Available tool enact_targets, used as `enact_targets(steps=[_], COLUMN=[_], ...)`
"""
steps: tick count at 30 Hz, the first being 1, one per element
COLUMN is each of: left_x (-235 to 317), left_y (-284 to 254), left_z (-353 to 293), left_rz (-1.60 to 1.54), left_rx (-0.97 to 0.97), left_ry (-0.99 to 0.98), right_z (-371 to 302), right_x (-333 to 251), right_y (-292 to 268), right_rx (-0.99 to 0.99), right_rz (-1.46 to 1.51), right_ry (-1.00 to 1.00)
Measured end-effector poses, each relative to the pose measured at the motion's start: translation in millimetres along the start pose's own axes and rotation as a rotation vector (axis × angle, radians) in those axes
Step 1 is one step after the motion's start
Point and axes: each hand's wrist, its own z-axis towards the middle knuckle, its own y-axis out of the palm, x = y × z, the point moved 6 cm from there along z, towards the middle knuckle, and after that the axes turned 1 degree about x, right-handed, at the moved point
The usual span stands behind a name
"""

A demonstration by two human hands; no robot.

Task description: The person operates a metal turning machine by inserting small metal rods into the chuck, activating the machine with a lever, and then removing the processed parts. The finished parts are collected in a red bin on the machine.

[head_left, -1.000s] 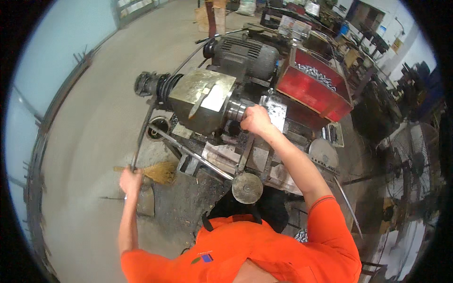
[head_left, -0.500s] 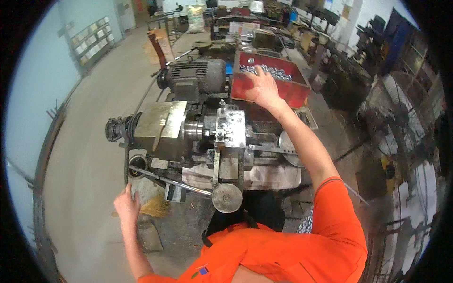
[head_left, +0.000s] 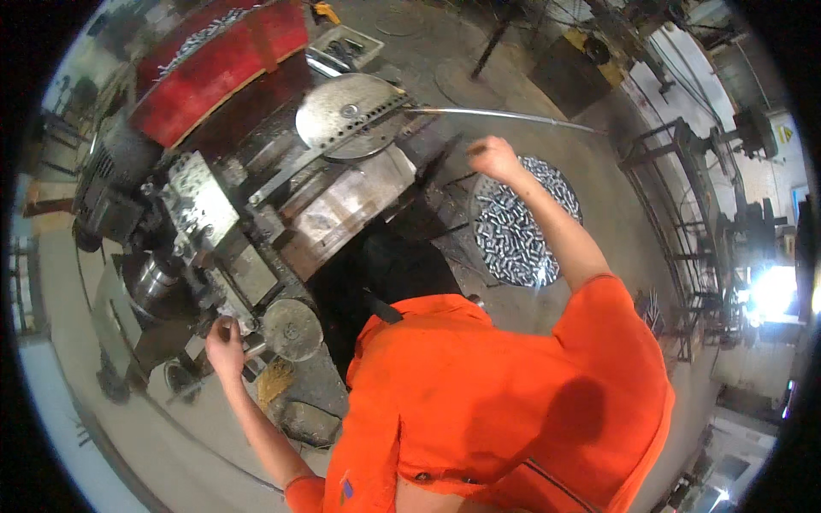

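Observation:
My right hand [head_left: 494, 160] is closed, held over the far left edge of a round container heaped with small shiny metal cylinders [head_left: 526, 229]. Whatever its fingers hold, if anything, is too small to make out. Down at the left, my left hand [head_left: 225, 349] has its fingers curled beside the machine's front end, close to a round metal disc [head_left: 292, 329] and a metal rod. What lies inside those fingers is hidden. The machine's bright metal block [head_left: 202, 201] stands beyond the left hand. A larger disc with a drilled bar [head_left: 349, 115] sits toward the back.
A red bin [head_left: 218, 73] with metal pieces stands at the far left, beside a small tray [head_left: 346, 47]. A long thin rod [head_left: 513, 114] sticks out rightward from the large disc. Metal racks [head_left: 676, 214] stand at the right. A straw brush [head_left: 274, 380] lies below the machine.
The view has turned to the right. My right hand has left the red bin and come over the round container of cylinders. My left hand is now nearer the small disc.

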Motion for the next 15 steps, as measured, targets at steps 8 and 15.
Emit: enact_targets(steps=[8, 15], left_x=[2.9, 6.4], left_y=[3.3, 0.4], left_z=[5.2, 1.9], left_rz=[-0.091, -0.102], left_rx=[-0.007, 0.046], left_ry=[-0.011, -0.041], right_z=[-91.3, -66.6], right_x=[83.8, 72.5], right_y=[110.1, 140.4], right_rx=[-0.153, -0.332], right_rz=[-0.167, -0.352], right_ry=[0.058, 0.131])
